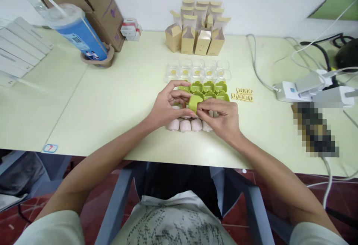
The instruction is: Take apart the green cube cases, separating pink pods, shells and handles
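Observation:
My left hand (172,105) is closed around a small green plastic case (193,103), fingers on its far side and thumb below. From the right, my right hand (220,116) pinches at the same case's edge; whether its fingertips also hold a small part is hidden. Just beyond the hands stand rows of matching green cases (209,87), open side up. Under and in front of the hands lie rows of pale pinkish-white rounded pieces (185,125), partly covered. Small yellow ring-like pieces (242,94) lie to the right.
Clear plastic cups (197,69) with yellow marks line up behind the green cases. Farther back stand several open tan boxes (203,41). A blue drink cup (84,32) and cardboard boxes (109,17) are at the left. A power strip (291,90) with cables is at the right.

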Demonstrator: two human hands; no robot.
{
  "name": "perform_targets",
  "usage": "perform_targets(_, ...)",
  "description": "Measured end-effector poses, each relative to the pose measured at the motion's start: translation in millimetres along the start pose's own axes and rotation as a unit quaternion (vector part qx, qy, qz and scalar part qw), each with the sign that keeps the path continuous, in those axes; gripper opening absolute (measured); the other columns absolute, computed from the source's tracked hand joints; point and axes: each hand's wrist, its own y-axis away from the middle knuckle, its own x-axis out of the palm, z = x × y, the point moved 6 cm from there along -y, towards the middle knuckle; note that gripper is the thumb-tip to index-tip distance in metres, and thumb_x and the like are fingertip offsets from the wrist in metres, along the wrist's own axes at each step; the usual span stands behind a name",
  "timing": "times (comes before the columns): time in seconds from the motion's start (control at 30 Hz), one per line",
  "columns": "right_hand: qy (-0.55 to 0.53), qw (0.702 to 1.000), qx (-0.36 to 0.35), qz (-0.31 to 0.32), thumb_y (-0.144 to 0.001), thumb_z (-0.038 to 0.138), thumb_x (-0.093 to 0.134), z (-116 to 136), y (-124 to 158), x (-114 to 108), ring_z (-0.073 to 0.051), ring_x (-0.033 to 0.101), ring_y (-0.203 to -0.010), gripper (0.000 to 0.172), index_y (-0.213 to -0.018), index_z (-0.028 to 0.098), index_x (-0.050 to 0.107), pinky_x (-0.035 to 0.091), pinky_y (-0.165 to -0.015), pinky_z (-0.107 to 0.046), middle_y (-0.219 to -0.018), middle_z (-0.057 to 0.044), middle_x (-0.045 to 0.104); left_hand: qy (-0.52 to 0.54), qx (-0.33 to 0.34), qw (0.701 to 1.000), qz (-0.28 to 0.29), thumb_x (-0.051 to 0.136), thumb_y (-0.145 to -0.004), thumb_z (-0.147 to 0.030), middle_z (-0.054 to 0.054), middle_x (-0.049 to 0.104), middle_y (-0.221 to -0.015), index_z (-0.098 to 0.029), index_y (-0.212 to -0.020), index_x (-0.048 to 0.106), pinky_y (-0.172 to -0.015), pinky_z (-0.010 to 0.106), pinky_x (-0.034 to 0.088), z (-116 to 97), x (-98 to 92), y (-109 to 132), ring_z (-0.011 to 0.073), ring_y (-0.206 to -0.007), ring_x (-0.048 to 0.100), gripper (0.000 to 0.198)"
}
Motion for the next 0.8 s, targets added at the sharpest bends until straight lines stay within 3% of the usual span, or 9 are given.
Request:
perform_targets(0.17,0.013,0.998,-0.032,-0.055,-0.102,0.016,0.084,0.8,1.2,-5.3,-0.018,0.082,-0.077,0.016,-0.098,0.027,0.094,0.066,-0.072,-0.033,-0.092,-0.001,0.09,0.041,-0.018,0.999,0.016,0.121,-0.063,-0.048,0.007,0.09,-0.113,-0.025,-0.142,0.062,-0.093,0.032,0.071,2.7,1.7,-0.8,0.0251,-0.106,0.09,0.101)
perform_targets(0.33,0.039,0.997,-0.067,0.014,-0.106,0.02,0.088,2.0,-0.3,-3.8,-0.017,0.083,-0.075,0.01,-0.1,0.023,0.094,0.064,-0.067,-0.029,-0.097,-0.004,0.091,0.078,-0.05,0.995,0.038,0.121,-0.064,-0.04,0.006,0.091,-0.112,-0.026,-0.145,0.061,-0.09,0.03,0.072,3.8,-1.1,-2.1,0.024,-0.1,0.09,0.102)
perform_targets(0.43,0.074,0.991,-0.106,0.016,-0.109,0.021,0.086,7.2,1.0,-5.8,-0.017,0.083,-0.075,0.011,-0.101,0.022,0.093,0.065,-0.066,-0.029,-0.093,-0.004,0.09,0.097,-0.069,0.991,0.057,0.12,-0.068,-0.037,0.007,0.092,-0.112,-0.025,-0.145,0.061,-0.086,0.028,0.072,3.1,-1.2,-3.5,0.0233,-0.098,0.09,0.098)
perform_targets(0.57,0.125,0.973,-0.193,-0.01,-0.11,0.02,0.087,19.3,3.5,-8.3,-0.017,0.084,-0.081,0.004,-0.113,0.021,0.09,0.069,-0.071,-0.03,-0.098,-0.005,0.09,0.128,-0.102,0.983,0.078,0.116,-0.076,-0.05,0.009,0.091,-0.108,-0.024,-0.148,0.06,-0.076,0.026,0.071,1.7,1.1,-5.1,0.0233,-0.09,0.091,0.094)
perform_targets(0.7,0.137,0.957,-0.257,-0.013,-0.11,0.014,0.085,25.1,4.9,-7.4,-0.016,0.077,-0.08,0.012,-0.118,0.023,0.084,0.062,-0.069,-0.032,-0.098,-0.003,0.086,0.134,-0.114,0.981,0.082,0.113,-0.076,-0.064,0.007,0.09,-0.099,-0.024,-0.15,0.062,-0.072,0.03,0.072,-1.4,2.7,-4.8,0.0268,-0.085,0.091,0.098)
perform_targets(0.8,0.147,0.949,-0.279,-0.016,-0.109,0.01,0.084,25.6,4.8,-6.7,-0.016,0.073,-0.081,0.019,-0.122,0.024,0.081,0.057,-0.067,-0.033,-0.101,-0.003,0.085,0.134,-0.113,0.981,0.088,0.112,-0.078,-0.064,0.004,0.088,-0.092,-0.025,-0.15,0.065,-0.076,0.033,0.073,-5.1,2.8,-4.2,0.0282,-0.087,0.091,0.094)
